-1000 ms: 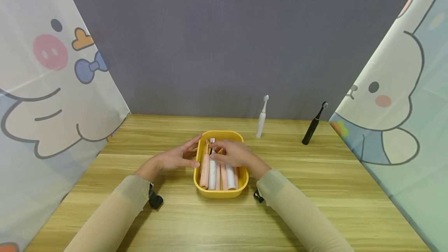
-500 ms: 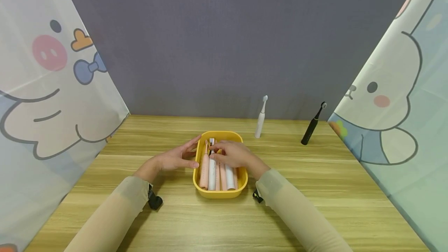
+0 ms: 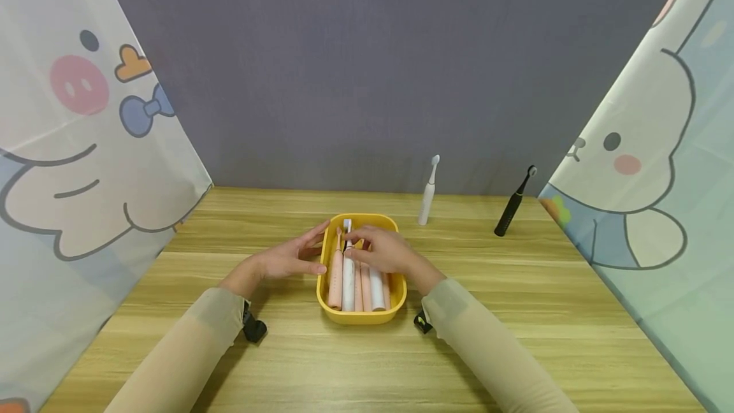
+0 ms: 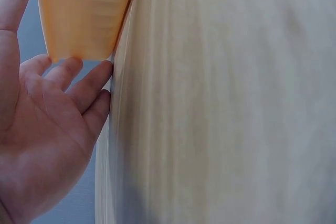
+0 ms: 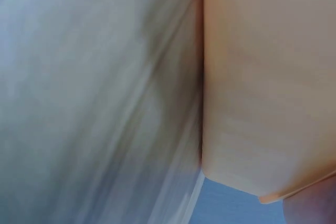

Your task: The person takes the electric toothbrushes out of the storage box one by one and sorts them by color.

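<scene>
A yellow bin [image 3: 367, 318] on the table holds several pink and white electric toothbrushes lying side by side. Against its left side rests my left hand [image 3: 287, 259], fingers extended; the left wrist view shows the fingertips at the orange-looking bin wall [image 4: 86, 14]. My right hand [image 3: 384, 250] reaches over the right rim and pinches a white electric toothbrush [image 3: 348, 282] near its neck. Left of that brush lies a pink electric toothbrush [image 3: 336, 279]. My right hand hides the upper ends of the other brushes. The right wrist view shows mostly the bin's outer wall [image 5: 262, 77].
Behind the bin, a white electric toothbrush [image 3: 427, 202] stands upright on the wooden table [image 3: 367, 362]. Farther right stands a black electric toothbrush [image 3: 509, 212]. A grey panel [image 3: 367, 81] closes the back, with cartoon-printed cloths at both sides.
The white toothbrush under my right hand has shifted slightly, its head now a little nearer the bin's far rim. My left hand has stayed at the bin's side.
</scene>
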A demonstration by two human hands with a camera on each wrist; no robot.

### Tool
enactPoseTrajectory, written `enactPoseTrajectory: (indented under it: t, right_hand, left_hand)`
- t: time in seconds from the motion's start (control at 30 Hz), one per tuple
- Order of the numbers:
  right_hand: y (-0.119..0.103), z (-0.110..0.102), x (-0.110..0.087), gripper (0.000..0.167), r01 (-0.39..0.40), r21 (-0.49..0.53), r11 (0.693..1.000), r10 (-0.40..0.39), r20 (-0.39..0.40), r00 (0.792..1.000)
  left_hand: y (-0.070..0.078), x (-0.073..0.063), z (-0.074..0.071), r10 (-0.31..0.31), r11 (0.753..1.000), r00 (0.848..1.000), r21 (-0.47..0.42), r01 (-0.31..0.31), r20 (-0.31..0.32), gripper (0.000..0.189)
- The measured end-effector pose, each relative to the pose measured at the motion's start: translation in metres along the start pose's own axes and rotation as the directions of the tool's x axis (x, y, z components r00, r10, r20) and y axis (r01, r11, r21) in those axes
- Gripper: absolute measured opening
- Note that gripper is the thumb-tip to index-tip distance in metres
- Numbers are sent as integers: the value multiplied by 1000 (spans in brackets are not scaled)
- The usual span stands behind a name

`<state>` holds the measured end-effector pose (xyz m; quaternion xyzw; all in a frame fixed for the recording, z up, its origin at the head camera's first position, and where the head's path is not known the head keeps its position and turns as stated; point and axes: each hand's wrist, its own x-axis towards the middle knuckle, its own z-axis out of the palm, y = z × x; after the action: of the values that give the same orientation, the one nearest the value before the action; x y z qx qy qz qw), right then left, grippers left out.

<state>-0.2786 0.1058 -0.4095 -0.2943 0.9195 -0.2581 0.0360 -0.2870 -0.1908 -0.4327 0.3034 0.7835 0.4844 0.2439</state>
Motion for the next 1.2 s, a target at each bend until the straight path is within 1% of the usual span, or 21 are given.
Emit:
enactPoseTrajectory:
  t: [0.33,0.53,0.7,0.77,0.9,1.07,1.2]
  right_hand:
    - [0,-2,-3,50,24,103,994,-22,-19,1000]
    - [2,-5,-4,49,82,150,985,-76,-42,996]
    - [1,-11,-6,48,142,165,976,-128,-90,988]
    - [1,-12,-6,46,170,169,971,-152,-118,981]
    - [-3,-15,-8,44,214,221,952,-181,-159,971]
    - [-8,-16,-15,45,215,307,927,-164,-183,969]
    - [-9,-14,-20,46,222,345,912,-157,-208,965]
  left_hand:
    - [2,0,0,-11,1000,1000,2,11,-4,114]
    - [0,0,-1,-22,1000,1000,18,22,-14,114]
    - [-1,0,0,-23,999,1000,23,24,-14,114]
    - [-1,1,0,-21,999,1000,27,22,-16,114]
    - [0,1,0,-17,1000,1000,26,17,-14,114]
    - [-1,1,-1,-27,1000,1000,13,28,-13,114]
    - [-3,2,-2,-18,1000,1000,7,18,-4,114]
